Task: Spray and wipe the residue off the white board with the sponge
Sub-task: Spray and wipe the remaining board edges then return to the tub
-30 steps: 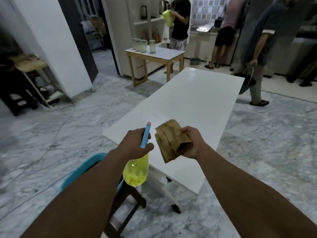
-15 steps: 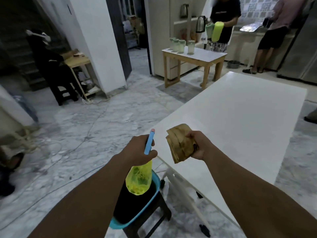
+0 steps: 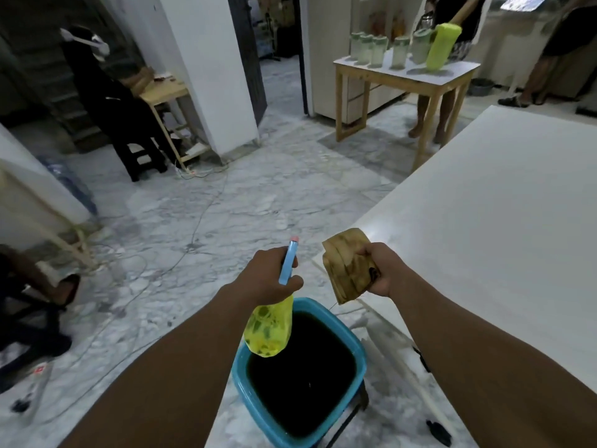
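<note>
- Grips both closed: left hand (image 3: 268, 274) curls round the neck of a yellow translucent plastic spray bottle (image 3: 269, 331); right hand (image 3: 382, 270) pinches a folded, stained tan sponge (image 3: 345, 263).
- Sponge is held in the air at the white board tabletop's (image 3: 484, 237) near left corner; bottle hangs over a blue plastic tub (image 3: 256, 412).
- Sponge looks soft and light, best pressed flat. Bottle seems light and slick, best held at the neck.

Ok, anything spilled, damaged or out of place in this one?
Nothing looks spilled or broken. The sponge in the right hand is heavily stained brown, and the blue tub below holds very dark liquid.
</note>
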Available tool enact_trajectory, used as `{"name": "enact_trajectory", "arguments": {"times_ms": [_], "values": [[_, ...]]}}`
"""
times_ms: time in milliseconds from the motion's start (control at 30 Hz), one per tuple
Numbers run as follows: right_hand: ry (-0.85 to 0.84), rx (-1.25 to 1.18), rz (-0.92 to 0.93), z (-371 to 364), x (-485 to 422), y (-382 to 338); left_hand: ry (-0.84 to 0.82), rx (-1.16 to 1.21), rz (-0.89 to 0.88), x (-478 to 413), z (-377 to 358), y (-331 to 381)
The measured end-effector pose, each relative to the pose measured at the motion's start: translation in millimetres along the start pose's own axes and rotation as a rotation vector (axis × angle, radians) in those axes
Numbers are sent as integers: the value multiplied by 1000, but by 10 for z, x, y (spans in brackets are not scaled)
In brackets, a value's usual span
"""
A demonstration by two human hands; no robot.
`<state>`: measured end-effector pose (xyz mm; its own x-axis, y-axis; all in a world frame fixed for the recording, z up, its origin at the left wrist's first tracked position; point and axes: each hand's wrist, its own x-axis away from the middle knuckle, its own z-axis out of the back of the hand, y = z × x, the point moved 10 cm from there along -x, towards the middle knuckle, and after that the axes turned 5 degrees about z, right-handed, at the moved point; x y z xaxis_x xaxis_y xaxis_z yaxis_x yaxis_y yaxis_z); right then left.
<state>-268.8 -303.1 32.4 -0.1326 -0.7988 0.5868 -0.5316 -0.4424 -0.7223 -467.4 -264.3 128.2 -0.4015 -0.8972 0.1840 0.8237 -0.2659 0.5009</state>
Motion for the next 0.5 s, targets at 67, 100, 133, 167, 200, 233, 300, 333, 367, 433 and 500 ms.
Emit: {"name": "enact_trajectory", "arguments": {"times_ms": [67, 100, 133, 167, 200, 233, 300, 333, 367, 433, 500], "values": [[23, -26, 5, -155, -94, 92, -11, -10, -35, -102, 89, -167], [47, -37, 11, -214, -143, 153, -10, -8, -61, -144, 139, -247], [70, -46, 20, -273, -188, 216, -7, -5, -87, -172, 188, -328], [96, -62, 35, -358, -237, 283, -9, 0, -115, -200, 241, -436], [121, -85, 43, -451, -268, 377, -19, 7, -146, -213, 281, -557], [141, -113, 53, -540, -294, 456, -42, 18, -175, -226, 308, -668], [182, -139, 61, -747, -355, 628, -61, 29, -228, -240, 427, -919], [199, -153, 67, -883, -371, 690, -72, 34, -240, -262, 498, -1066], [219, -153, 64, -1090, -435, 791, -72, 41, -249, -288, 626, -1284], [231, -158, 60, -1309, -467, 871, -88, 30, -259, -333, 738, -1462], [243, -158, 40, -1465, -494, 975, -100, 10, -259, -354, 811, -1597]]}}
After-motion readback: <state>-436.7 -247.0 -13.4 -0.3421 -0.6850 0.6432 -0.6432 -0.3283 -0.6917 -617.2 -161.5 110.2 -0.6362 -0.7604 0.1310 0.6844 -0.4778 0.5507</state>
